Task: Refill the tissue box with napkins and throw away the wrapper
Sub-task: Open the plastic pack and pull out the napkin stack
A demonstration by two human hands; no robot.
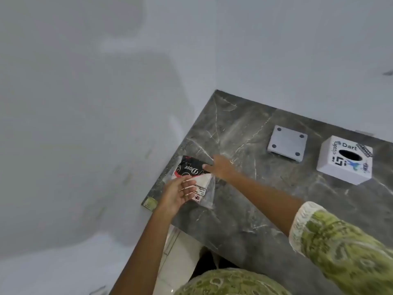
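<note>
Grey marble counter (265, 199): both hands, left (177, 193) and right (220, 167), grip apparently closed on the napkin pack (194, 177).

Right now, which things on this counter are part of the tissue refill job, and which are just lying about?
Part of the job:
- napkin pack, in its clear wrapper, with the left hand and right hand on it
- tissue box, white with stickers, with a round opening on top
- grey square plate with four round pads, possibly the box's base

Just there:
- marble counter
- white wall
</note>
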